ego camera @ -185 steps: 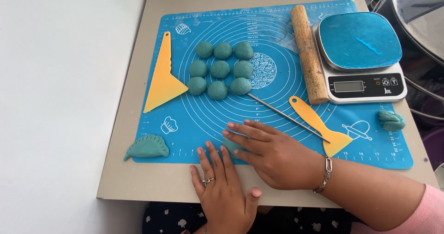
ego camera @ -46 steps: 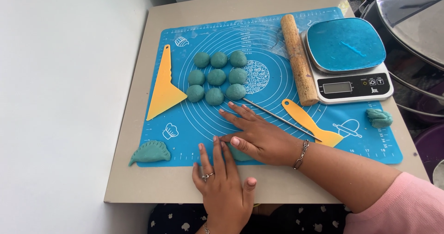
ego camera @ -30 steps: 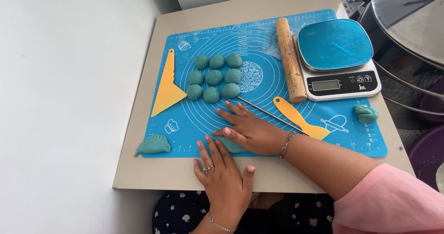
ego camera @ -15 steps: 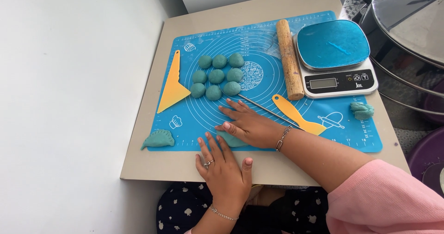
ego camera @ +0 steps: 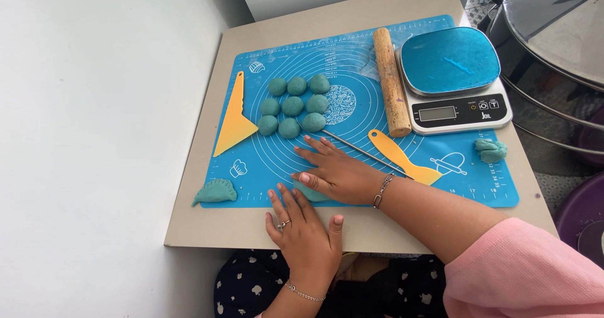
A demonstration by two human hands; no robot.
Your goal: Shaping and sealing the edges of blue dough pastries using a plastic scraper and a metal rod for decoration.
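Note:
My right hand (ego camera: 340, 174) lies flat, palm down, pressing a piece of teal dough (ego camera: 309, 194) on the blue silicone mat (ego camera: 352, 66); only the dough's near edge shows under the palm. My left hand (ego camera: 305, 230) rests flat on the tabletop at the mat's near edge, fingertips touching the dough. Several teal dough balls (ego camera: 293, 105) sit in rows just beyond my right fingers. A folded teal dumpling (ego camera: 216, 191) lies at the mat's near left corner.
A yellow scraper (ego camera: 236, 117) lies left of the balls. A thin metal rod (ego camera: 362, 152) and yellow spatula (ego camera: 402, 164) lie right of my hand. A wooden rolling pin (ego camera: 391, 81), a kitchen scale (ego camera: 453, 79) and a dough lump (ego camera: 490, 149) are at right. White wall at left.
The view has drifted, so the table sits further right and lower. Both hands stay pressed on the same spot, the right hand sliding slightly over the dough.

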